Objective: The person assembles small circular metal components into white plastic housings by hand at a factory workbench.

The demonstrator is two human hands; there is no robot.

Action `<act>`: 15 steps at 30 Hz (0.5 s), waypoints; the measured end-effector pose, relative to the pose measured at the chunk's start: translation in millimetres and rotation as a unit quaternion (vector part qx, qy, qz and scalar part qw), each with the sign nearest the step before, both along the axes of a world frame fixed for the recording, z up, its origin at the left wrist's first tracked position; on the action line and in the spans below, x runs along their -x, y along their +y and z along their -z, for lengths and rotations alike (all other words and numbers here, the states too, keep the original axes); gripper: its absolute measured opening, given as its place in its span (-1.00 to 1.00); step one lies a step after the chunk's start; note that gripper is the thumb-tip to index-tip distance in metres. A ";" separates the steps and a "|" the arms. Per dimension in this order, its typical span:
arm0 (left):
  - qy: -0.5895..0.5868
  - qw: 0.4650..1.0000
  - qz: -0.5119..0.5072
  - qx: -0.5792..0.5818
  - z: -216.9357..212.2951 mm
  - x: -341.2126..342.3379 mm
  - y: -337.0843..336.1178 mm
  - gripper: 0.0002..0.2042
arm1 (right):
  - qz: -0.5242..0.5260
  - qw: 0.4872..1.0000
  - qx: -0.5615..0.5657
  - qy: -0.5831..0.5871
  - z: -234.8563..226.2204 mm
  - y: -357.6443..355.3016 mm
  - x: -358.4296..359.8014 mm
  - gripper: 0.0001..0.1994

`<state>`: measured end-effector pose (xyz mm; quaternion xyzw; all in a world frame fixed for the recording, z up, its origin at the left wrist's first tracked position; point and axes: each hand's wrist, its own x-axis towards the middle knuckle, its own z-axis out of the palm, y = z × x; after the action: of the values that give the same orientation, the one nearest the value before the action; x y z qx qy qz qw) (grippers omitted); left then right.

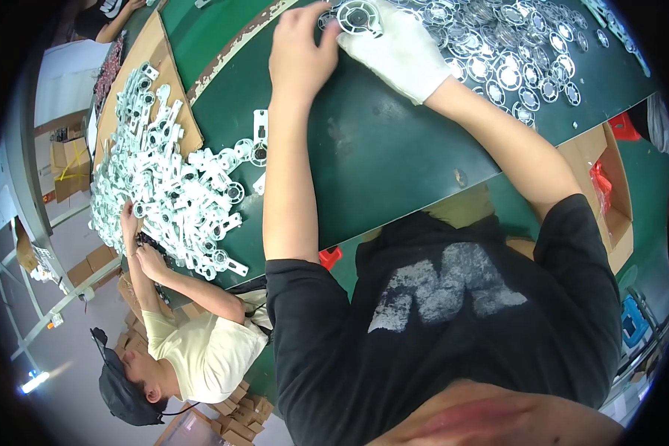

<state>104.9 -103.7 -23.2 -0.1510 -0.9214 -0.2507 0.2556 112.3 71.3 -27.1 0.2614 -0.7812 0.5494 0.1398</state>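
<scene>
At the far edge of the view, my right hand [401, 52], in a white glove, holds a round white plastic ring part [359, 17] with a dark centre. Just left of it is my bare left hand [299, 50], its fingers curled and its thumb close to the ring part. A dark rounded edge shows between that thumb and forefinger, too small to identify. Right of the glove spreads a heap of clear and silvery round discs [509, 70]. To the left of my left forearm lies a large pile of white plastic parts with ring ends [171, 178].
The dark green table [379, 163] has its front edge before my body. A co-worker [201, 334] in a cap reaches into the white pile at left; another person's arm [115, 26] shows at far left. Cardboard [175, 74] lies beside the pile. An open carton [609, 201] stands at right.
</scene>
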 end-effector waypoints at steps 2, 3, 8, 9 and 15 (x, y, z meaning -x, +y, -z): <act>-0.066 0.991 -0.050 0.105 4.8 -16.5 8.8 -0.71 | -0.018 1.000 0.009 -0.011 -1.8 4.2 -3.0 -0.81; -0.070 0.989 -0.067 0.113 3.7 -21.8 13.1 -0.72 | -0.037 0.999 0.018 -0.020 -4.0 5.9 -5.5 -0.81; -0.123 0.987 -0.083 0.062 -1.3 -61.0 5.6 -0.78 | -0.022 0.978 -0.137 -0.156 -36.0 10.0 -21.9 -0.41; -0.134 0.987 -0.080 0.044 -0.4 -67.0 3.3 -0.79 | -0.024 0.978 -0.137 -0.156 -36.3 10.6 -22.9 -0.41; -0.093 0.987 -0.109 0.066 -5.7 -102.5 5.7 -0.77 | -0.010 0.938 -0.283 -0.199 -52.1 10.1 -28.3 -0.52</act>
<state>207.3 -98.0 -17.5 -0.0424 -0.9667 -0.1730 0.1838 140.7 81.4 25.0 0.1832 -0.9137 0.3475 -0.1038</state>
